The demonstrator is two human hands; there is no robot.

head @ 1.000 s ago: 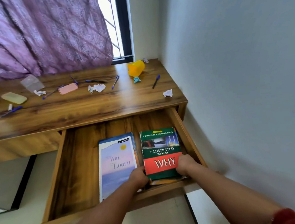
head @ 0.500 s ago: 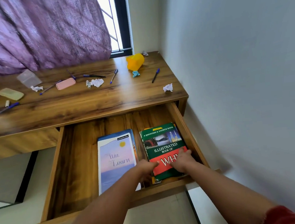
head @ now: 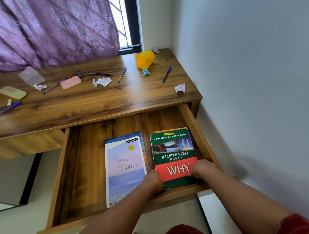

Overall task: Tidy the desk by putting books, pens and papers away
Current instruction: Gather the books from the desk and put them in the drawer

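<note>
The wooden drawer [head: 77,178] under the desk stands pulled out. At its right end lies the green and red "Illustrated Book of WHY" [head: 173,152], on top of another book whose orange edge shows. My left hand [head: 153,181] grips the book's near left edge and my right hand [head: 202,168] grips its near right edge. Left of it lies a pink and blue "Win, Learn" notebook [head: 125,167], flat on other notebooks. On the desk top [head: 93,101] lie several pens, such as a blue one [head: 166,74], and crumpled papers [head: 180,88].
A yellow cup [head: 144,59] lies tipped at the desk's back right. A pink case [head: 70,82], a green case [head: 13,92] and a clear box [head: 31,75] sit on the left half. The white wall is close on the right, a purple curtain hangs behind.
The WHY book has straightened and now lies square in the drawer. Both hands have drawn back from the book's cover to its near side edges.
</note>
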